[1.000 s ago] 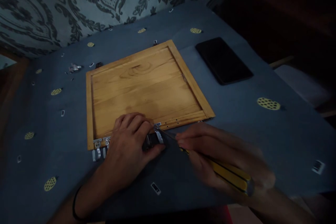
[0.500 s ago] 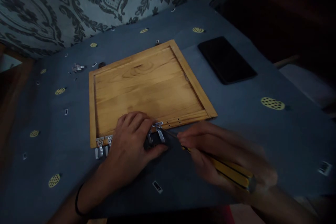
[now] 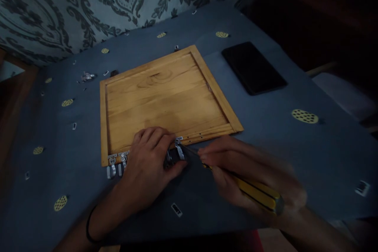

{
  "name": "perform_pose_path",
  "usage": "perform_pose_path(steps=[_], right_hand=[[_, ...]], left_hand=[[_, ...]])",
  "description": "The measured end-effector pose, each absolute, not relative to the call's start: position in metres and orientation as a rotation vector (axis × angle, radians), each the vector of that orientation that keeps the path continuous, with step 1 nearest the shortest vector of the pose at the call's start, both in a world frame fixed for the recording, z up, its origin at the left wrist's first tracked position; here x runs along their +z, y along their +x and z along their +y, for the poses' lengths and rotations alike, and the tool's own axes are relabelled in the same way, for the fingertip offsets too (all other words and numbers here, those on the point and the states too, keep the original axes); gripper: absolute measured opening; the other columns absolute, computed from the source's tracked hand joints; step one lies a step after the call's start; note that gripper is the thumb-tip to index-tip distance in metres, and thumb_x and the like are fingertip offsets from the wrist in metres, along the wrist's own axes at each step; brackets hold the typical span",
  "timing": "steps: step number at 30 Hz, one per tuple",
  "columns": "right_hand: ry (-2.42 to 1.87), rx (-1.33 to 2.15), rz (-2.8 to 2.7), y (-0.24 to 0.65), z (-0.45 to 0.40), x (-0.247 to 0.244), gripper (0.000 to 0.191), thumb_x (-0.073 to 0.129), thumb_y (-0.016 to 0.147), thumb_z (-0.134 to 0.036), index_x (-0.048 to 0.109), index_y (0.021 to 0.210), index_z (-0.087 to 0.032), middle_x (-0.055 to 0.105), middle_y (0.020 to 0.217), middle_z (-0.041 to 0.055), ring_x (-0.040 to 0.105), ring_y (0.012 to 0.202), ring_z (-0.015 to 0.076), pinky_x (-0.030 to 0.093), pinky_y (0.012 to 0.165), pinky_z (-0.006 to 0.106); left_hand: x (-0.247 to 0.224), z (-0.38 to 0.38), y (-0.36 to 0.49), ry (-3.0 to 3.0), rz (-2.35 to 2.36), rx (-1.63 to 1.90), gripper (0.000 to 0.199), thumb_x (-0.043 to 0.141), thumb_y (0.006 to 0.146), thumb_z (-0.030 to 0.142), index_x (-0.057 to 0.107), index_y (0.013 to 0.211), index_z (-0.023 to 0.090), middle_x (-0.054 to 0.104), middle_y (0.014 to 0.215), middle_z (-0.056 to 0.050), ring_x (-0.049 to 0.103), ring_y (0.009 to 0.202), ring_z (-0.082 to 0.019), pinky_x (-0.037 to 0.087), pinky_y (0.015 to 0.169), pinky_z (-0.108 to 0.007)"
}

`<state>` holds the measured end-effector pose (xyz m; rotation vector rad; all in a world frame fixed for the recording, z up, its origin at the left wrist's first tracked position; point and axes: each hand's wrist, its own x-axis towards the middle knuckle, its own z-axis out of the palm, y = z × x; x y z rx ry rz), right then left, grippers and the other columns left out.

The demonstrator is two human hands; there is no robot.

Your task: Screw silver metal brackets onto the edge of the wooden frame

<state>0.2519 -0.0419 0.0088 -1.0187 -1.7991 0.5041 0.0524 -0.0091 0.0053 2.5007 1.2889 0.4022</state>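
Observation:
A framed wooden board (image 3: 159,98) lies flat on the table, with several metal hooks (image 3: 112,165) along its near edge. My left hand (image 3: 150,165) is curled over that edge, thumb and fingers closed around one metal hook (image 3: 179,149) near the middle; the palm hides other hooks. My right hand (image 3: 245,169), slightly blurred, is wrapped around a screwdriver (image 3: 256,193) with a yellow and black handle. The screwdriver's thin shaft points left, its tip at the hook beside my left fingers. Small holes show in the board just right of this hook.
A black phone or tablet (image 3: 254,67) lies on the table right of the board. Small shiny metal pieces (image 3: 88,76) sit in a heap at the back left. A dark blue cloth (image 3: 313,165) with yellow prints covers the table; a patterned curtain (image 3: 97,4) hangs behind it.
My right hand and the screwdriver have shifted very slightly left, with the handle turned a little. My left hand stays on the hook, and the board has not visibly moved.

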Motion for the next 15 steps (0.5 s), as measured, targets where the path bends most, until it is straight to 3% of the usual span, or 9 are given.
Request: perform_pose_path(steps=[15], right_hand=[[-1.013,0.471,-1.863,0.2544,-0.0384,0.0127,0.022,0.054,0.092,-0.005,0.058,0.081,-0.023,0.069,0.076,0.0000,0.071,0.066,0.0113,0.059,0.059,0.019]], left_hand=[[0.0031,-0.0086,0.0510,2.476,1.285,0.425,0.038,0.083,0.077,0.026,0.064,0.108,0.016,0.070,0.106,-0.007,0.062,0.100,-0.029,0.048,0.088,-0.048]])
